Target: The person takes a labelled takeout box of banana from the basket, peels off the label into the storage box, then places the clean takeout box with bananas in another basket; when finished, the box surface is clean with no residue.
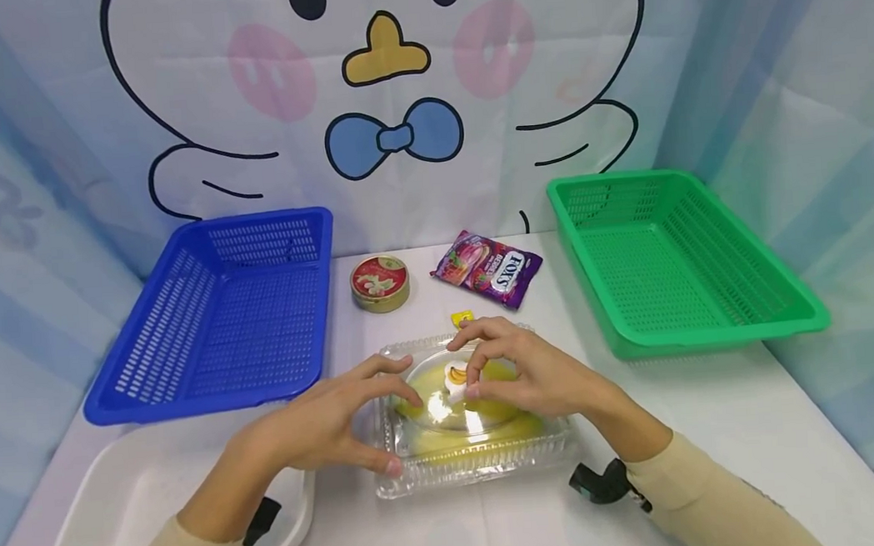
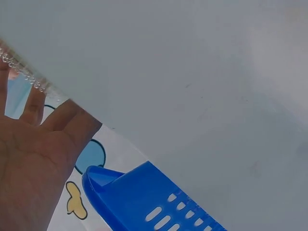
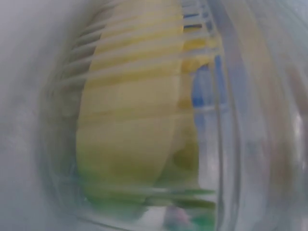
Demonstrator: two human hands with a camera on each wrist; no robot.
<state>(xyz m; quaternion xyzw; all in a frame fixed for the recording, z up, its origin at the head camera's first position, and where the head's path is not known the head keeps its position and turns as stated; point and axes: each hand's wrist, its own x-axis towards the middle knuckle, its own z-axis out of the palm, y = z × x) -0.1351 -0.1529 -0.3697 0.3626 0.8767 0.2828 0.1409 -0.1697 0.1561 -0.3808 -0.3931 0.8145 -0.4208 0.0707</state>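
Note:
In the head view, a clear plastic clamshell box (image 1: 479,464) with yellow fruit (image 1: 517,428) inside, apparently bananas, lies closed at the middle of the table. A white sticker with a banana picture (image 1: 456,374) is over its lid. My right hand (image 1: 536,371) pinches the sticker's right edge between thumb and finger; whether all of it touches the lid I cannot tell. My left hand (image 1: 326,422) spreads over the box's left side, fingertips at the lid and thumb near the front left corner. The right wrist view shows the box wall (image 3: 130,115) blurred and close.
A blue basket (image 1: 274,316) stands back left, with a white basin (image 1: 119,484) in front of it. The green basket (image 1: 647,268) is at right. Behind the box lie a round red-topped tin (image 1: 380,283), a purple candy bag (image 1: 488,268) and a small yellow packet (image 1: 461,317).

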